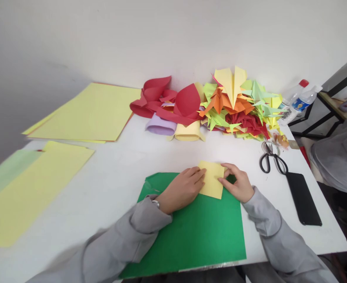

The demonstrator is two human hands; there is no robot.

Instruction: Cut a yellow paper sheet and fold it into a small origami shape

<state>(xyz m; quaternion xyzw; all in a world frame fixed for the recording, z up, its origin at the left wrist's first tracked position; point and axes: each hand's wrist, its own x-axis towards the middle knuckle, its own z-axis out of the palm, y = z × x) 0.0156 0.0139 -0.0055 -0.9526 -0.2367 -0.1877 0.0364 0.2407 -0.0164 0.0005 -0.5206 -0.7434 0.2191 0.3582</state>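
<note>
A small pale yellow sheet of paper lies over the upper part of a green sheet. My left hand rests on its left edge with the fingers stretched out flat; the thumb is hidden. At the right edge, my right hand has its index finger by the upper corner and its thumb lower down, gripping the paper. The green sheet extends beneath both hands toward the table's front edge.
Large yellow sheets and a long yellow strip lie left. Behind are red paper shapes and piled folded paper figures. Scissors, a black phone and plastic bottles are right. A person's grey clothing shows beyond.
</note>
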